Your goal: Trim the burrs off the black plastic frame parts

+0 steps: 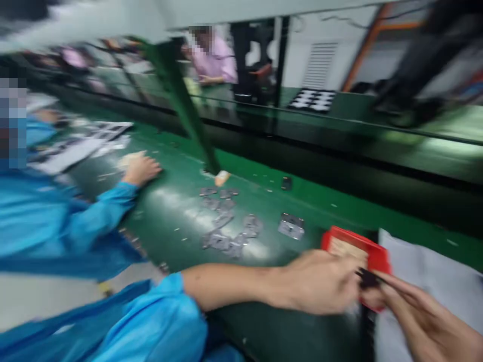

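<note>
A small black part is held between my two hands at the lower right. My left hand reaches in from the left in a blue sleeve, its fingers closed at the part's left side. From the right, my right hand pinches the part's other side. Behind them sits a red tray with a beige piece in it. Several flat grey-black parts lie on the green table, and another grey part lies left of the tray. The fingertips are blurred.
A co-worker in a blue sleeve rests a hand on the table at the left. A green post rises from the table. White sheeting lies at the right. Beyond the table is a person in pink.
</note>
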Demonstrator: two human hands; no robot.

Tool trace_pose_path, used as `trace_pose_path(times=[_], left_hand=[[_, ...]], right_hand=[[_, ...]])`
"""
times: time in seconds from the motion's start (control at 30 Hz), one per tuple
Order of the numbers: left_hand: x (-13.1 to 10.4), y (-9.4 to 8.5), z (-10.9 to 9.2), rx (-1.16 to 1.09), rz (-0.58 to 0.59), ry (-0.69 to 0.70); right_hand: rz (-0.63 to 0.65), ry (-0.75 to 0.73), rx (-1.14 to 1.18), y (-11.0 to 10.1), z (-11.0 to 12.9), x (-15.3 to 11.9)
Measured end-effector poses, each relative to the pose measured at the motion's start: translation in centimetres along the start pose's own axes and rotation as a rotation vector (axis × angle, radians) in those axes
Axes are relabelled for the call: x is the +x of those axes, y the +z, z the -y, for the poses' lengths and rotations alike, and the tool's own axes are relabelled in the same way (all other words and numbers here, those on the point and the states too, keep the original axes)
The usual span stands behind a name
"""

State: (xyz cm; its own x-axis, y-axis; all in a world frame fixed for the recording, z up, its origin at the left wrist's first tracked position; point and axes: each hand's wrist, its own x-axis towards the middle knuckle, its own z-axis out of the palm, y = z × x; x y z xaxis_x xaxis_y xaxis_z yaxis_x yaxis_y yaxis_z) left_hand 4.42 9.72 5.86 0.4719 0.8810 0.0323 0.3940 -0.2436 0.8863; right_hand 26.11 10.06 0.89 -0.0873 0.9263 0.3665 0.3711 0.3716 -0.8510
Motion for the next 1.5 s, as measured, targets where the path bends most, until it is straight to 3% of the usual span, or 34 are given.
trace_pose_path(times=[0.03,0.1,0.23,0.43,0.7,0.9,1.07,1.17,1.5], left_hand=[[0.3,0.3,0.0,-0.021,0.004,0.016],[0.7,0.4,0.2,-0.069,0.022,-0.005],[0.8,0.1,0.5,-0.138,0.087,-0.071],[0.7,0.9,0.4,-0.081,0.04,0.015],[0.8,1.2,0.8,-0.037,0.036,0.047],[1.5,1.2,1.3,-0.001,0.031,0.026],[1.9,1.2,1.4,-0.072,0.06,-0.003],[1.9,1.1,0.9,-0.11,0.102,-0.038],[1.4,0.6,-0.7,-0.173,0.136,-0.021]], right_hand=[[0.062,0.085,-0.037,-1.6,0.9,-0.9],[0.105,0.218,0.02,-2.8,2.5,-1.6],[0.101,0.289,0.087,-2.0,3.5,-1.0],[0.035,0.322,0.148,-1.3,2.8,-1.1],[0.058,0.301,0.187,-1.5,2.4,-1.1],[0.09,0.174,-0.012,-1.9,1.5,-1.4],[-0.117,-0.163,-0.293,-1.1,2.1,-0.9],[-0.081,-0.308,-0.276,-0.5,2.6,-0.6],[-0.012,-0.407,-0.221,-0.5,2.7,-0.8]])
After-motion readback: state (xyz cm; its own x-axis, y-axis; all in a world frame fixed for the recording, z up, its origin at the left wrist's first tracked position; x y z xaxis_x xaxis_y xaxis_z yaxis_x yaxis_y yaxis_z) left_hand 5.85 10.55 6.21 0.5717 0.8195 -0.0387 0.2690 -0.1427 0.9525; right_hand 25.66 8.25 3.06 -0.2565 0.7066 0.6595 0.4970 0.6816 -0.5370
